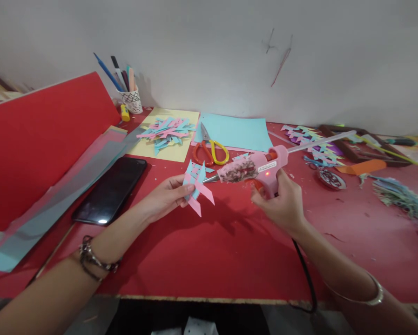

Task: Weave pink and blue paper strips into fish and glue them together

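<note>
Between the thumb and fingers of my left hand [172, 195] is a small woven piece of folded paper strips [195, 179], light blue and pink, with two pink ends sticking out to the lower right. My right hand [282, 200] is wrapped around the handle of a pink glue gun [252, 167], a finger by its orange trigger. A red light glows on the gun, and a clear glue stick [322, 141] juts from its back. The metal nozzle points left, right at the paper piece; whether it touches, I cannot tell. Scissors [211, 149] with red and yellow handles lie just behind.
A pile of cut paper strips [169, 132] rests on a yellow sheet [177, 153]. A black phone [111, 190] lies left, near a cup of pens [131, 100]. Blue paper [235, 130] is at the back; yarn tassels [401, 195] lie right. The gun's black cord [306, 274] hangs over the front edge.
</note>
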Action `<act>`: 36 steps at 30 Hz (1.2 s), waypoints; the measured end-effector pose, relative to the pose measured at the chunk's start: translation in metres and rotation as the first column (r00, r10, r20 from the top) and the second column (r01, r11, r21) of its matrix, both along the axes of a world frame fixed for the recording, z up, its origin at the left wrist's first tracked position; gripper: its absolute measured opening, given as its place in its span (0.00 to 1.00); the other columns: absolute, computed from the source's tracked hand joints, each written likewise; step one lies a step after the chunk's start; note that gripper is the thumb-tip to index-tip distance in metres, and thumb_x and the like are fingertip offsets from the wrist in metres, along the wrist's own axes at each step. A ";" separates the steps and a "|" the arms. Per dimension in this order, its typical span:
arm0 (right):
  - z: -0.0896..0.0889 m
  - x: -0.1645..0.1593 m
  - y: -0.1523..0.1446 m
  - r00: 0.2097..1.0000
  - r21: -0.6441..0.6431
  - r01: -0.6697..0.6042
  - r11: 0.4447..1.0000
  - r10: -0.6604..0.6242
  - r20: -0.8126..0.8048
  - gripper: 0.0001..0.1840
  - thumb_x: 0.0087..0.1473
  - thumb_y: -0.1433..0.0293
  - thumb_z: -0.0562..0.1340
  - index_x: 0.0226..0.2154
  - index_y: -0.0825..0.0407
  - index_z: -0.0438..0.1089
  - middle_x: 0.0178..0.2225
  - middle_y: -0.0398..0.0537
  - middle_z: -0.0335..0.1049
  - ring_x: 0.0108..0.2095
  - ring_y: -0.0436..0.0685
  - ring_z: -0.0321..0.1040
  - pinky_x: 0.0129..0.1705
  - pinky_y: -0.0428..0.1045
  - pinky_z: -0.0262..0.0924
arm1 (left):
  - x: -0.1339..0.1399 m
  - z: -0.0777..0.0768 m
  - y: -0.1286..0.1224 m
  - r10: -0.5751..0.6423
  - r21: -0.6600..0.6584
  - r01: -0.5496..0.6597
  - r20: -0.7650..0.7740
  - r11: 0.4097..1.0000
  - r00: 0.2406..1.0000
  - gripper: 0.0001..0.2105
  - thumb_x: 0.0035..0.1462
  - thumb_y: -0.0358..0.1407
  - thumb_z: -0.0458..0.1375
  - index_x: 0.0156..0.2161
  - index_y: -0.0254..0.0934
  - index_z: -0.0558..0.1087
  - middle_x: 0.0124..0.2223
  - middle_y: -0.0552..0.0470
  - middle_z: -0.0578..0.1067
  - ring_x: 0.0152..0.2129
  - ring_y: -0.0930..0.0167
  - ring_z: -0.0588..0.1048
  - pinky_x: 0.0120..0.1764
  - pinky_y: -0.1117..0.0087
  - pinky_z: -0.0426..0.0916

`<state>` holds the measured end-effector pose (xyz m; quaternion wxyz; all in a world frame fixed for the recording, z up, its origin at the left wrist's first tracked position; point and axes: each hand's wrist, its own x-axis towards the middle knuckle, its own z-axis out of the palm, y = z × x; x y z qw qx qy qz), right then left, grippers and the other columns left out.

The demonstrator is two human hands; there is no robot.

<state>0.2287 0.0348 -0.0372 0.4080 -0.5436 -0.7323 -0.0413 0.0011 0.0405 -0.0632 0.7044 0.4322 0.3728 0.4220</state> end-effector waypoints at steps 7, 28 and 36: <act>0.003 0.001 0.001 1.000 0.019 -0.014 1.000 0.014 0.008 0.12 0.38 0.66 0.55 0.21 0.48 0.47 0.11 0.32 0.50 0.12 0.45 0.48 0.14 0.43 0.44 | 0.000 0.000 0.000 -0.008 0.029 0.007 0.004 1.000 1.000 0.17 0.31 0.46 0.67 0.21 0.35 0.69 0.18 0.58 0.67 0.16 0.80 0.62 0.19 0.78 0.55; 0.006 0.000 0.001 1.000 0.000 0.018 1.000 -0.018 -0.017 0.11 0.36 0.66 0.55 0.21 0.48 0.48 0.14 0.34 0.51 0.13 0.45 0.48 0.15 0.43 0.47 | -0.001 -0.001 0.000 -0.011 0.049 0.012 -0.027 0.999 1.000 0.16 0.33 0.45 0.67 0.21 0.35 0.70 0.18 0.58 0.67 0.14 0.81 0.59 0.19 0.77 0.53; 0.005 0.001 0.000 0.999 -0.012 0.025 1.000 -0.025 -0.021 0.11 0.37 0.66 0.56 0.21 0.47 0.48 0.13 0.34 0.51 0.14 0.46 0.49 0.15 0.44 0.47 | -0.002 0.000 0.000 -0.006 0.052 0.008 -0.040 0.999 0.999 0.15 0.34 0.44 0.67 0.21 0.35 0.70 0.18 0.57 0.67 0.14 0.81 0.59 0.19 0.77 0.53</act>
